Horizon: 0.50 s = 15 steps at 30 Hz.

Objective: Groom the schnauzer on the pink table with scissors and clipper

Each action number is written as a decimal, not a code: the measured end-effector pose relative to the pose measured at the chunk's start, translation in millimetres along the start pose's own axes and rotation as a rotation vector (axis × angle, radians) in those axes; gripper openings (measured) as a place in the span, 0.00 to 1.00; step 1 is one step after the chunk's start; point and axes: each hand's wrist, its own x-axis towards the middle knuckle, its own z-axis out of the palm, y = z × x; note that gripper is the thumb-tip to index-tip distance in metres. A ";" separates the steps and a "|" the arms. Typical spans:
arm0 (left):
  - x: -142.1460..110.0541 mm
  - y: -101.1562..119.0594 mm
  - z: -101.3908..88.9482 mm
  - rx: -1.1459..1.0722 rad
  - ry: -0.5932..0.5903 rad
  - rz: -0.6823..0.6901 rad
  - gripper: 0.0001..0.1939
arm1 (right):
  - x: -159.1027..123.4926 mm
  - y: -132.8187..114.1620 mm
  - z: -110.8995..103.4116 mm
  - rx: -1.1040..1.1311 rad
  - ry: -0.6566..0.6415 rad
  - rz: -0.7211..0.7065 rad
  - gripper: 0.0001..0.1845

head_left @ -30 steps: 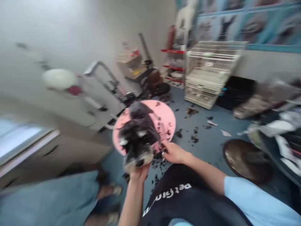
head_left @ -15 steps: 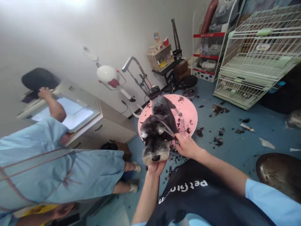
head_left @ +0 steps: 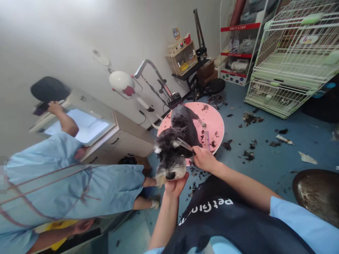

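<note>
Fingers point(head_left: 196, 150) of our right hand point(head_left: 206, 160) are curled around the scissors point(head_left: 185, 144), their blade reaching left to the pale brow of the dog point(head_left: 172, 150); whether it touches hair we cannot tell. Below and left of those fingers, our left hand point(head_left: 174, 186) is turned palm up, its fingers cupping the dog's chin from underneath. Behind both sets of fingers, the dog's grey body stretches back over the round pink table point(head_left: 219, 127), one paw out to the side. Just beyond our right fingers, a purple comb point(head_left: 207, 138) lies among dark clippings on the table. More hair clumps point(head_left: 249, 155) lie right of them on the floor, near a white tube point(head_left: 284, 139). Well left of our fingers, a co-worker in a pale blue gown point(head_left: 106, 192) reaches up. Farthest off, right and behind, stands a wire cage point(head_left: 288, 67).
</note>
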 end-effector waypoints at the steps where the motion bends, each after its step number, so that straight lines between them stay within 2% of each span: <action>1: -0.6 0.5 -0.3 0.003 -0.001 0.000 0.20 | 1.3 1.9 2.1 0.001 0.011 -0.002 0.14; 7: -1.6 1.1 1.3 0.005 0.003 0.019 0.21 | 4.3 7.6 8.6 0.000 0.072 -0.066 0.13; 15: -3.0 -2.5 7.1 -0.020 0.038 0.026 0.20 | 4.4 10.0 9.1 0.000 0.046 -0.081 0.15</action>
